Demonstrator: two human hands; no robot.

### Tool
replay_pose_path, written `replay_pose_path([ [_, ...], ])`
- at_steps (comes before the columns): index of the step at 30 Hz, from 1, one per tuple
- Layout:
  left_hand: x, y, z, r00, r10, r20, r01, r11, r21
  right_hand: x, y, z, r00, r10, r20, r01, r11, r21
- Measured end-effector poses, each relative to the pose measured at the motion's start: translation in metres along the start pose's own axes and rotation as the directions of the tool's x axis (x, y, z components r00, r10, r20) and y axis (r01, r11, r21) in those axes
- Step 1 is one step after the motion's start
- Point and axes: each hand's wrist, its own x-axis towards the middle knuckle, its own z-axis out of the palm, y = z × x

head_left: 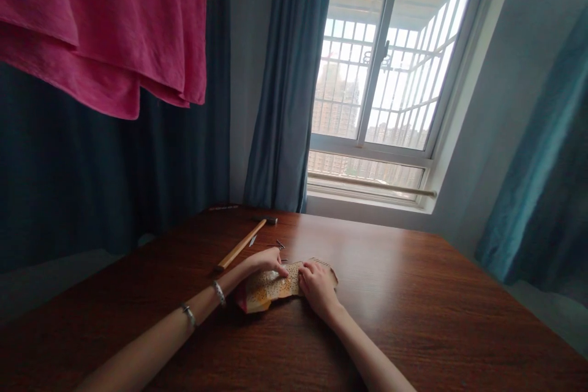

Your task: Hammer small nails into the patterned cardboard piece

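A torn piece of cardboard [273, 287] lies on the table beneath both my hands. Its pale, yellowish face is dotted with many small dark marks, and a red patch shows at its left end. My left hand [267, 261] is over the upper edge, fingers curled in and fingertips touching the cardboard. Anything between those fingers is too small to make out. Resting on the right part of the cardboard is my right hand [316, 285], its fingers laid over the surface. Just beyond my left hand are a few loose nails [280, 245].
A hammer [241, 246] with a wooden handle lies left of the nails, its dark head pointing away. More thin nails [253, 240] lie beside the handle. The brown wooden table [404, 312] reaches toward a window [367, 86] and curtains [289, 86]. A pink cloth [138, 24] hangs upper left.
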Motion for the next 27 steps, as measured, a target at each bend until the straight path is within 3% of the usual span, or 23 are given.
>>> replay_pose_path([
  [2, 0.003, 0.000, -0.004, 0.999, 0.006, 0.044, -0.006, 1.000, 0.010, 0.000, 0.000, 0.000, 1.000, -0.002, 0.001, 0.002, 1.000, 0.001],
  [8, 0.002, 0.001, -0.009, 0.999, 0.041, 0.024, -0.040, 0.998, -0.041, 0.001, -0.003, -0.005, 1.000, -0.006, 0.014, 0.006, 0.999, -0.054],
  [15, -0.010, 0.026, -0.012, 0.973, 0.225, 0.055, -0.209, 0.953, -0.218, 0.016, -0.008, -0.038, 0.997, -0.072, -0.034, 0.071, 0.997, -0.042],
  [19, -0.006, 0.048, -0.008, 0.943, 0.331, 0.042, -0.317, 0.928, -0.197, 0.021, -0.003, -0.060, 0.989, -0.120, 0.089, 0.120, 0.993, 0.004],
  [22, 0.003, 0.058, -0.001, 0.927, 0.376, 0.016, -0.368, 0.914, -0.169, 0.019, 0.010, -0.072, 0.978, -0.072, 0.197, 0.074, 0.997, -0.003],
  [27, 0.019, 0.069, 0.012, 0.934, 0.357, -0.004, -0.354, 0.926, -0.130, 0.014, 0.036, -0.080, 0.974, -0.013, 0.227, 0.014, 1.000, -0.002],
])
